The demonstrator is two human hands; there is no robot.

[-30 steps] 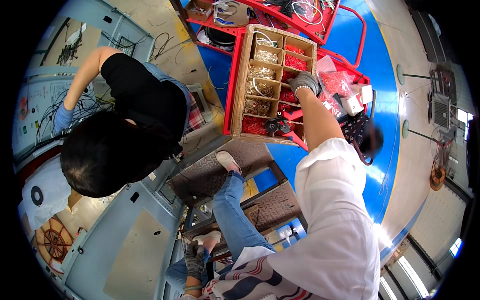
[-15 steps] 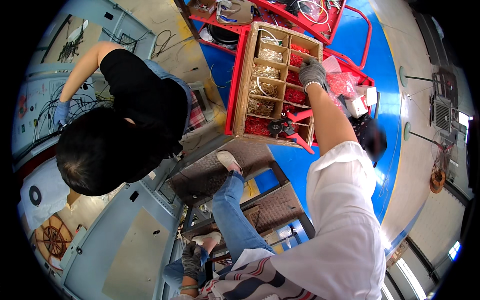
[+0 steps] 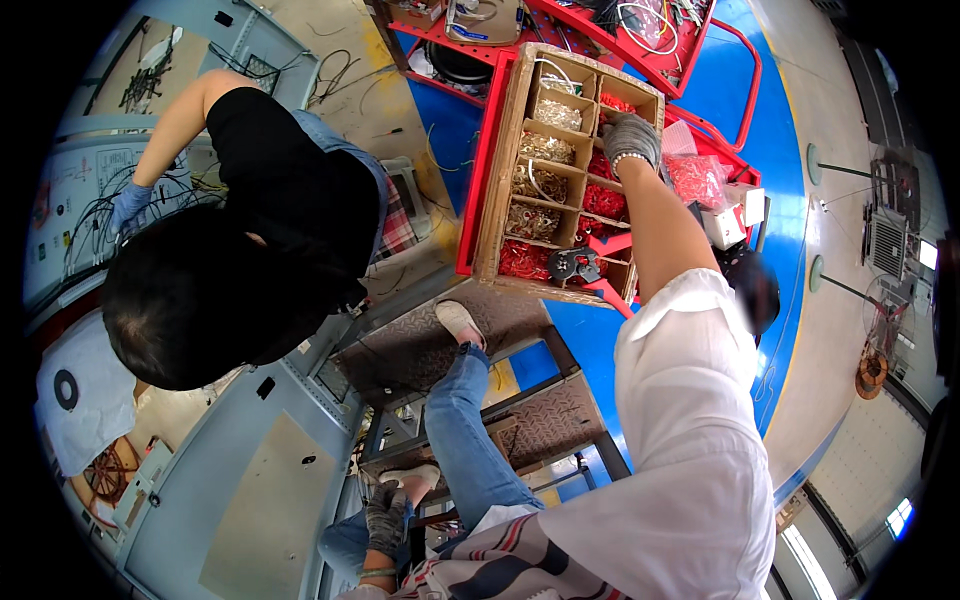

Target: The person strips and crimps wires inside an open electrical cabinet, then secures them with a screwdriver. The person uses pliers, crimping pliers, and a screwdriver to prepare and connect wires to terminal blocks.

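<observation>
My right hand [image 3: 632,142], in a grey knit glove with a beaded band at the wrist, reaches into the right column of a divided cardboard box [image 3: 491,215]. Its fingertips are down in an upper compartment, out of sight, near small red terminals [image 3: 603,200]. Pale and brass-coloured terminals [image 3: 547,147] fill the left column. A crimping tool [image 3: 575,265] with red handles lies across the box's near right compartments. My left hand [image 3: 383,515], also gloved, is held low by my thigh with its fingers curled together; what they hold, if anything, is hard to make out.
On the left a co-worker in black [image 3: 290,190] bends over wiring in an open cabinet [image 3: 110,160]. A red cart [image 3: 490,150] bears the box, bagged red parts [image 3: 697,180] and a white carton [image 3: 725,225]. Metal steps [image 3: 540,425] stand below.
My right hand stays at the box's right column, its fingers shifting slightly within the compartments. The box and cart appear a little further right in view. My left hand stays low.
</observation>
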